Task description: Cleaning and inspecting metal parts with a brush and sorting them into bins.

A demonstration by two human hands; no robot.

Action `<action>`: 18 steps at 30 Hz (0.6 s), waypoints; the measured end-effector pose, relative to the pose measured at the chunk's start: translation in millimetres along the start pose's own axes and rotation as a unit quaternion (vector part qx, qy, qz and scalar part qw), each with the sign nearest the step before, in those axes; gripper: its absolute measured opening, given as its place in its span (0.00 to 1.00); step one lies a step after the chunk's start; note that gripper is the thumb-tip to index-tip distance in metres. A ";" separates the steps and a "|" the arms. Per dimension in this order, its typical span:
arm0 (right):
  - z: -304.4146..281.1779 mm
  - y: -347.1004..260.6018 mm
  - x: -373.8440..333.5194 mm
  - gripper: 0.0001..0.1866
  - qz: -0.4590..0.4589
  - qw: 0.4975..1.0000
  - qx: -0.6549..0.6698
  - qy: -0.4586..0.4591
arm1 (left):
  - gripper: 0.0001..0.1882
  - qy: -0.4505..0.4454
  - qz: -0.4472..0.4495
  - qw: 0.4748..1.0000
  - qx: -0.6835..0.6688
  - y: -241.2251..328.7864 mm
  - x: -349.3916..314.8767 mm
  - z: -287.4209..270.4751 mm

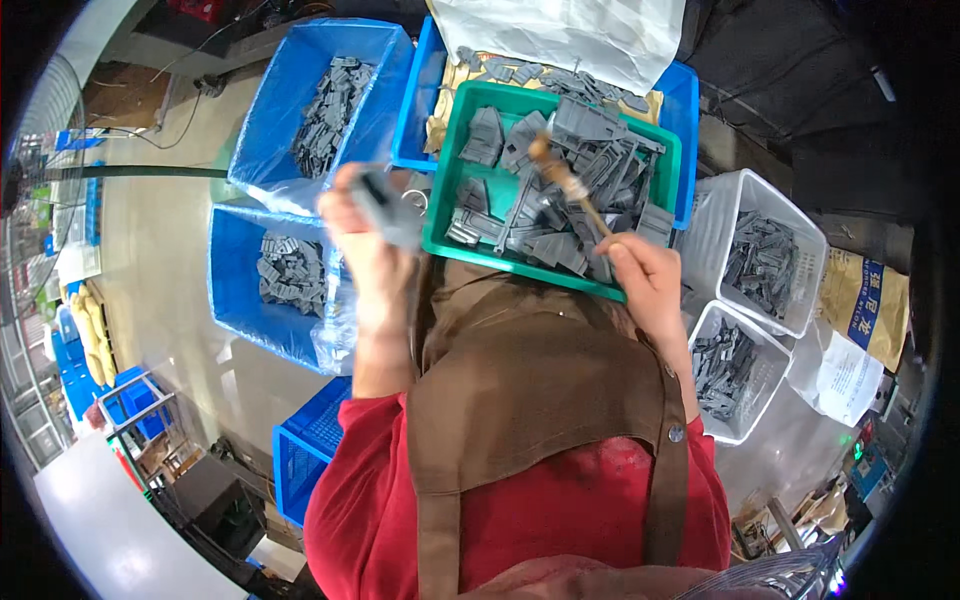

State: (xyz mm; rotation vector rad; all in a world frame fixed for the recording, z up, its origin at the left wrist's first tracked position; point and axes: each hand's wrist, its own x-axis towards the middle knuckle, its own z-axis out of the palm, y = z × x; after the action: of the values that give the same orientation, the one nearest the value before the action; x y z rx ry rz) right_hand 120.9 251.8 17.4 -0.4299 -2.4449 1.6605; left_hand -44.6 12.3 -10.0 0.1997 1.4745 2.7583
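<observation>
My left hand [370,235] is raised at the left of a green tray [525,272], closed on a grey plastic part [392,210]; both are smeared by motion. My right hand [648,275], at the tray's near right corner, grips the thin end of a wooden stick tool [567,182]. Its thicker tan head points away from me over the tray, also blurred, so its exact kind is unclear. Loose grey plastic parts [545,245] of several shapes fill much of the tray. The tray rests above my brown apron [540,390], overlapping a blue crate [686,125] behind it.
Two lined blue bins, upper [262,130] and lower [232,285], hold grey pieces at the left. At the right, two white baskets, far [712,225] and near [768,390], hold more. A white sheet [570,40] covers the crate's far side. A blue crate [305,450] stands lower left.
</observation>
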 end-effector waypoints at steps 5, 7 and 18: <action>-23.2 16.1 -5.2 0.13 0.048 0.995 0.029 0.086 | 0.20 0.159 0.265 0.918 0.247 86.3 20.6 -198.0; -27.3 18.6 -5.0 0.13 0.044 0.992 0.046 0.113 | 0.26 0.201 0.306 0.716 0.595 118.9 2.5 -260.1; -27.1 8.6 2.0 0.09 0.016 0.997 -0.006 0.078 | 0.15 -0.283 0.043 0.715 0.637 -5.6 8.1 -4.5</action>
State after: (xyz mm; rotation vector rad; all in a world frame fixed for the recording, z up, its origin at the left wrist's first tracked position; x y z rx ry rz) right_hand 128.0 279.3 19.4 -0.5788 -2.3481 1.5621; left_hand -53.5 12.2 -16.2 0.9635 2.7093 0.9458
